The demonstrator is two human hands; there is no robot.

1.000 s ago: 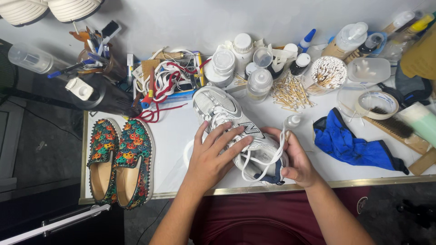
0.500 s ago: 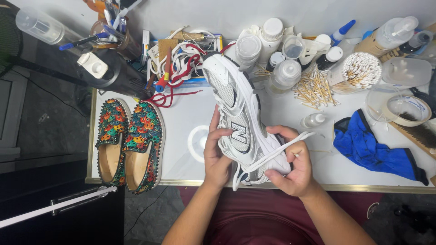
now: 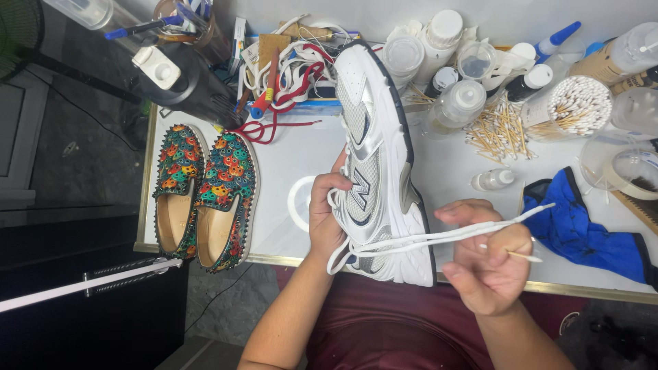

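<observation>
A white and silver sneaker [image 3: 377,157] lies on its side over the white table [image 3: 281,164], toe pointing away from me. My left hand [image 3: 325,212] grips its upper by the lace eyelets. My right hand [image 3: 486,260] is to the right of the shoe, pinching the white shoelace [image 3: 439,236], which is drawn taut from the shoe across my fingers. A thin wooden swab stick [image 3: 517,255] also rests between those fingers.
A pair of colourful studded slip-on shoes [image 3: 205,195] sits at the table's left. A blue cloth [image 3: 582,226] lies at right. Bottles, jars, a cup of cotton swabs [image 3: 569,106], loose swabs, laces [image 3: 295,68] and a tape roll [image 3: 630,171] crowd the back.
The sneaker has been turned onto its side and lifted toward me. My right hand moved out to the right, pulling the lace taut away from the shoe.
</observation>
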